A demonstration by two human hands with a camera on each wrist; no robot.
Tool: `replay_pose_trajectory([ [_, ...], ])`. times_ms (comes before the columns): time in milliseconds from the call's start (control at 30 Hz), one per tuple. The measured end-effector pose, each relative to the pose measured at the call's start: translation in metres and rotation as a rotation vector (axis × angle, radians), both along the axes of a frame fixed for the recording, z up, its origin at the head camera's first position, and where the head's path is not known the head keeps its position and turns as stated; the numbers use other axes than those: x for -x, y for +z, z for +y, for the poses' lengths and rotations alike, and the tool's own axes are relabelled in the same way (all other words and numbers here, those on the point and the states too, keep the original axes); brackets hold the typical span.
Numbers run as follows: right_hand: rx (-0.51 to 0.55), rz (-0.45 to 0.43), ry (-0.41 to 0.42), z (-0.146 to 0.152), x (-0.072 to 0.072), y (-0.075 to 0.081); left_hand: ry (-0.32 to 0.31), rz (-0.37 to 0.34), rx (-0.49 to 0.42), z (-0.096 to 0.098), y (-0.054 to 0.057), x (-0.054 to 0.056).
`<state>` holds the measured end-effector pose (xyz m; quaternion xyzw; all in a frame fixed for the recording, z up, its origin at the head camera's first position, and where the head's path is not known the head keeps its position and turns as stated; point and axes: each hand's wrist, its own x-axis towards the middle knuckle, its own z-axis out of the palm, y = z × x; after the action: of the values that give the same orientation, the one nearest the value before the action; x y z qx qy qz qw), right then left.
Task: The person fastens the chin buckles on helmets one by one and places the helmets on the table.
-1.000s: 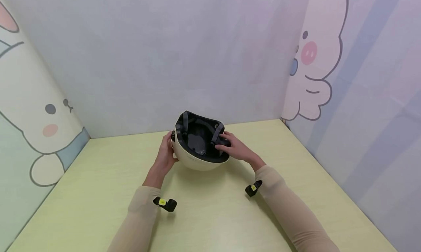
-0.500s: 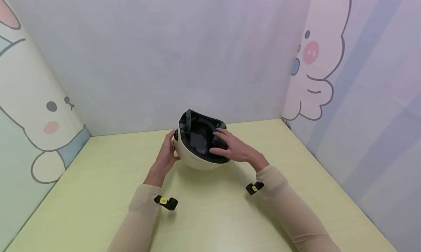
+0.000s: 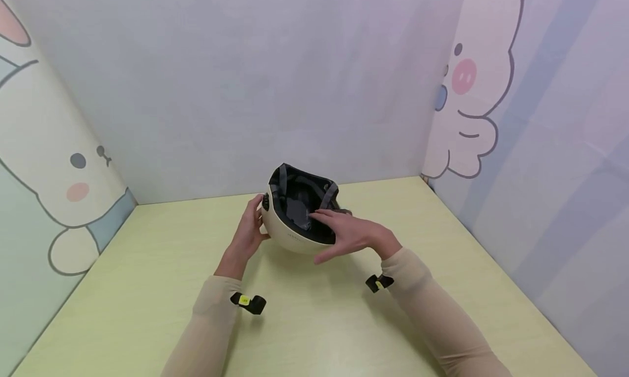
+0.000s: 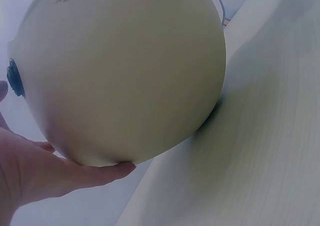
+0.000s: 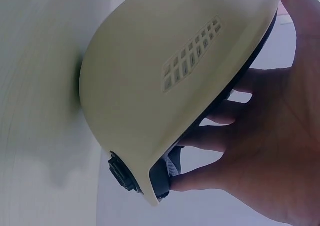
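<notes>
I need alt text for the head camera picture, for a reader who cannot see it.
A cream helmet rests upside down on a pale table, its dark lining showing. A person's left hand holds one side; the right hand reaches over the rim.

A round, cream hard-shell helmet (image 3: 296, 205), opening upward, rests on the flat, pale yellow wood-grain table (image 3: 304, 317), near its back edge and before the flat, pale grey back wall (image 3: 270, 87). The bare left hand (image 3: 247, 232) lies against its left side, beside the small, round black knob (image 3: 266, 202); the bare right hand (image 3: 351, 236) is at its right, fingers over the opening.
</notes>
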<state>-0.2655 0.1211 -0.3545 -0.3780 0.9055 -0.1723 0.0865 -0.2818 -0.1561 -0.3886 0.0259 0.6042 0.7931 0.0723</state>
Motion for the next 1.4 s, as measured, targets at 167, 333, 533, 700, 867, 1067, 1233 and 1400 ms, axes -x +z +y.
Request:
replay_pose_trajectory([
  [167,0.039,-0.003,0.023,0.002,0.005,-0.002,0.006,-0.002,-0.013,0.001,-0.002,0.000],
  [333,0.079,-0.019,0.031,0.003,0.007,-0.001,-0.005,-0.019,-0.054,0.005,-0.005,0.002],
  [533,0.111,0.003,0.044,0.002,0.011,-0.004,-0.012,0.013,-0.065,0.004,-0.010,0.004],
  [700,0.152,0.035,0.035,0.001,0.015,-0.007,-0.002,0.012,-0.078,0.004,-0.013,0.006],
  [867,0.206,0.046,0.030,0.000,0.018,-0.011,0.002,0.018,-0.052,0.005,-0.014,0.007],
  [1067,0.281,0.007,0.008,-0.001,0.019,-0.014,0.007,0.046,0.010,0.009,-0.012,0.005],
  [1233,0.325,-0.037,-0.009,-0.001,0.021,-0.017,0.007,0.045,0.005,0.013,-0.012,0.005],
  [1400,0.372,-0.093,-0.049,0.001,0.023,-0.020,-0.006,0.059,-0.031,0.016,-0.014,0.006],
])
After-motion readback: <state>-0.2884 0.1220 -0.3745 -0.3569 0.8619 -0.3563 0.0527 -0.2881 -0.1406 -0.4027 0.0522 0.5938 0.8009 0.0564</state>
